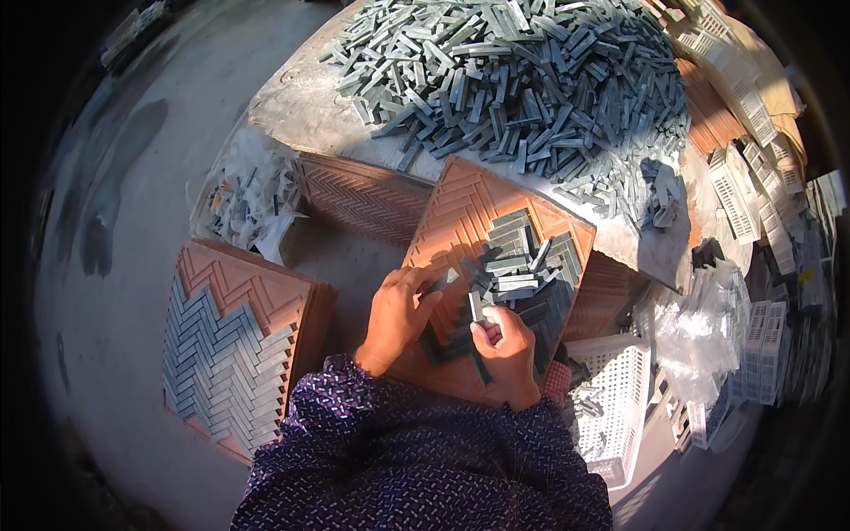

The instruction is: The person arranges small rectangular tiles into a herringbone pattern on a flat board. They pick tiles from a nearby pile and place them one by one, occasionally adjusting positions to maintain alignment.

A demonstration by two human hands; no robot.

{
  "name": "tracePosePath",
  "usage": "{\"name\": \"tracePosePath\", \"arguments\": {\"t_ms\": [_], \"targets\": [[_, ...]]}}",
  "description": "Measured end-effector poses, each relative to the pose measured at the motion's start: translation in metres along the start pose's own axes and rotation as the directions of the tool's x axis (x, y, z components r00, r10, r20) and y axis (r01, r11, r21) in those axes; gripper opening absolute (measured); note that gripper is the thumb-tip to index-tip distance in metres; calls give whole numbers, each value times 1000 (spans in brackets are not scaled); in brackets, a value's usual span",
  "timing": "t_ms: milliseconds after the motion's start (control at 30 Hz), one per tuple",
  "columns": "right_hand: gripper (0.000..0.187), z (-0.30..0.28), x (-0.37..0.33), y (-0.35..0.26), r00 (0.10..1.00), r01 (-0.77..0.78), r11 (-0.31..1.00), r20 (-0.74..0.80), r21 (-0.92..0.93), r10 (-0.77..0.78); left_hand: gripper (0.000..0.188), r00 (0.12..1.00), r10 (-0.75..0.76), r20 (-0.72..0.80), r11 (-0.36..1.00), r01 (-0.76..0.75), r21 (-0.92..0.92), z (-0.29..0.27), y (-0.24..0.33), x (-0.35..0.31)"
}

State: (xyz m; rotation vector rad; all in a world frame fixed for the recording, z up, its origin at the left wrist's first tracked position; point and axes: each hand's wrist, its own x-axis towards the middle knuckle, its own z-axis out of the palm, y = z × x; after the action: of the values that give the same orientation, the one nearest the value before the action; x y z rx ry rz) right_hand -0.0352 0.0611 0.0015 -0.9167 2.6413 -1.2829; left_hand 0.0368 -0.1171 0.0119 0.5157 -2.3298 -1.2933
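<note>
My right hand (508,347) pinches a small grey stone strip (475,306) between thumb and fingers. It hovers over an orange herringbone-grooved mold tray (462,195) lying in front of me. Curled over the tray's left edge, my left hand (394,320) has its thumb and fingers close together; what they hold, if anything, I cannot make out. Dark strips (553,310) sit in the grooves on the tray's right part. Several loose strips (516,281) lie piled on top of them near its middle.
A large heap of grey strips (522,88) covers the worktable (297,111) ahead. At left stands a tray stack (226,354) topped with herringbone strips. A white basket (633,372) with some strips is at right, near plastic bags (699,319). A scrap-filled box (248,199) stands behind left.
</note>
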Motion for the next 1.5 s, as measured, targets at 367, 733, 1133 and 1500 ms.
{"name": "tracePosePath", "arguments": {"t_ms": [367, 733, 1133, 1500], "targets": [[35, 30, -4, -22, 960, 129, 991, 255, -20, -120, 25, 1000, -13, -28, 988, 17, 154, -34, -32, -31], [33, 24, 40, -10, 816, 284, 957, 507, 65, -277, 27, 999, 29, -13, 982, -26, 187, -27, -36, -36], [32, -1, 24, -27, 944, 155, 986, 283, 67, -168, 27, 994, 111, -3, 965, -107, 240, -19, -36, -34], [22, -10, 7, -14, 953, 165, 978, 233, 128, -191, 25, 968, 248, 46, 910, -249, 332, -17, -29, -36]]}}
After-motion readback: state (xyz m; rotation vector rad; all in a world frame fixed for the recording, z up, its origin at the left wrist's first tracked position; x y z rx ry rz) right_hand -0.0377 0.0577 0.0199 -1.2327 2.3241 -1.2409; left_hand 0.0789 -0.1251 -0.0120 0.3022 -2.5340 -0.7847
